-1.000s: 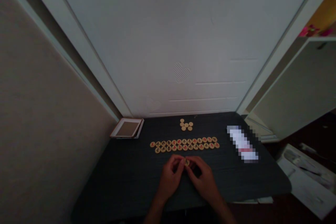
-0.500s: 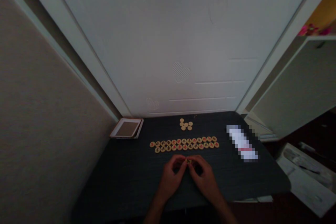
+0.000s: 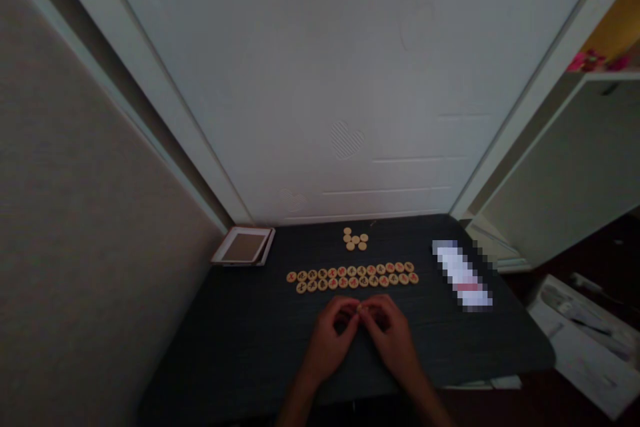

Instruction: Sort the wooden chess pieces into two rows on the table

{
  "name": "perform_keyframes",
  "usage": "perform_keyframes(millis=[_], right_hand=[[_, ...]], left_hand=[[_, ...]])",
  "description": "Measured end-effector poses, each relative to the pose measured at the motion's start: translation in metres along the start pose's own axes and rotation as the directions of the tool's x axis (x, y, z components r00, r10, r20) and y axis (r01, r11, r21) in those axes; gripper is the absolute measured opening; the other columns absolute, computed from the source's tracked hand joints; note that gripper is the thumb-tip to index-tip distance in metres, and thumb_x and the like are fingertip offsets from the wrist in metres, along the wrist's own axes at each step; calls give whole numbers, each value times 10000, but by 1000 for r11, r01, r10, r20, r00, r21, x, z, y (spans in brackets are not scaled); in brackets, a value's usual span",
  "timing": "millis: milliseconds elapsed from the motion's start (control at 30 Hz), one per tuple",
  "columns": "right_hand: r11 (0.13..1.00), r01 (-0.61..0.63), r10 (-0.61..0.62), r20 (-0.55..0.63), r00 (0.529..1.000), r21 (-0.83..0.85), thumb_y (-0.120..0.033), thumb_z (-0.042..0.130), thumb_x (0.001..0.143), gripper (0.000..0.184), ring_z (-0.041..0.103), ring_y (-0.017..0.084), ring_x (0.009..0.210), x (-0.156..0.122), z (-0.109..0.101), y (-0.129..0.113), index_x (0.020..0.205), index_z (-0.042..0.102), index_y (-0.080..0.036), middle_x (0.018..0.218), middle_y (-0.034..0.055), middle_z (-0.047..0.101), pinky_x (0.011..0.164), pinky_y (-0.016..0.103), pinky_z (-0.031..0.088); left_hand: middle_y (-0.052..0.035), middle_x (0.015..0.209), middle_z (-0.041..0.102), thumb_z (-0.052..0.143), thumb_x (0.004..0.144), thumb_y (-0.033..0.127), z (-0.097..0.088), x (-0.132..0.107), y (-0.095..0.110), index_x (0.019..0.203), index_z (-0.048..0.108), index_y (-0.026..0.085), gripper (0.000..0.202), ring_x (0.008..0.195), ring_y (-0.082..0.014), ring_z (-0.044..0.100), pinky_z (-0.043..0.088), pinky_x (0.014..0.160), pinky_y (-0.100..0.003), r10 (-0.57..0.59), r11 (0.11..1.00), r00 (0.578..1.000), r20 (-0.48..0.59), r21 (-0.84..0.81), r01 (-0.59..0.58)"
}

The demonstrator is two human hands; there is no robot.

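Note:
My left hand [image 3: 331, 340] and my right hand [image 3: 393, 337] meet fingertip to fingertip over the dark table [image 3: 240, 340], both pinching one small round wooden game piece [image 3: 359, 308]. Just beyond them lie two rows of round wooden pieces [image 3: 353, 277] with red or dark marks, running left to right. Farther back sits a small cluster of plain round pieces [image 3: 355, 239] near the white door.
A shallow box lid [image 3: 243, 246] lies at the table's back left corner. A blurred white packet [image 3: 463, 275] lies at the right side. A white door [image 3: 350, 80] stands behind the table. White cabinet and papers [image 3: 585, 333] are on the right.
The hands have closed more tightly around the piece, so less of it shows. The rows and the cluster have not moved.

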State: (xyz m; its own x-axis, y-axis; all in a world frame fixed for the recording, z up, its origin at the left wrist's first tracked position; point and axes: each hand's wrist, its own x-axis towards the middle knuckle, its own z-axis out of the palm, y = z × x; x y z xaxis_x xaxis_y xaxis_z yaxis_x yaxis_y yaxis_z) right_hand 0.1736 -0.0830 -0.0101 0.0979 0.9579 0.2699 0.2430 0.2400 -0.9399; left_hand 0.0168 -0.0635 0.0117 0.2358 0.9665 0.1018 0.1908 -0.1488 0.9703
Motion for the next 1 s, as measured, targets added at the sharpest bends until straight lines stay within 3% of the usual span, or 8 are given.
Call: perform_keyframes(millis=[267, 433, 667, 1000], right_hand=[[1000, -8, 8, -2, 1000, -20, -471, 635, 928, 272, 695, 210, 811, 0, -1, 0, 967, 733, -220, 919, 69, 706, 732, 309, 578], [1000, -6, 5, -36, 999, -26, -504, 658, 900, 306, 708, 211, 802, 0, -3, -1, 945, 753, -217, 894, 64, 731, 730, 312, 582], [999, -31, 30, -38, 999, -35, -508, 633, 912, 324, 711, 229, 846, -1, -5, -1, 970, 740, -208, 930, 74, 744, 773, 341, 574], [1000, 6, -5, 12, 1000, -26, -474, 593, 947, 297, 707, 229, 862, 0, -4, -8, 1000, 718, -210, 955, 78, 732, 780, 338, 578]], left_hand=[[-67, 1014, 730, 642, 892, 311, 1, -2, 1, 1076, 696, 220, 213, 905, -209, 693, 564, 813, -335, 54, 998, 999, 4, 11, -54], [-74, 1018, 737, 653, 874, 329, 3, -4, 2, 1070, 695, 208, 234, 906, -210, 695, 566, 818, -340, 31, 999, 999, -14, 19, -30], [-23, 865, 758, 661, 866, 313, 8, -7, 6, 1001, 697, 227, 164, 841, -197, 714, 563, 819, -328, 25, 1000, 999, -48, 0, -25], [-45, 958, 767, 595, 926, 365, 5, -8, 13, 1013, 690, 225, 191, 875, -209, 722, 559, 839, -338, 34, 999, 998, -58, -6, -34]])
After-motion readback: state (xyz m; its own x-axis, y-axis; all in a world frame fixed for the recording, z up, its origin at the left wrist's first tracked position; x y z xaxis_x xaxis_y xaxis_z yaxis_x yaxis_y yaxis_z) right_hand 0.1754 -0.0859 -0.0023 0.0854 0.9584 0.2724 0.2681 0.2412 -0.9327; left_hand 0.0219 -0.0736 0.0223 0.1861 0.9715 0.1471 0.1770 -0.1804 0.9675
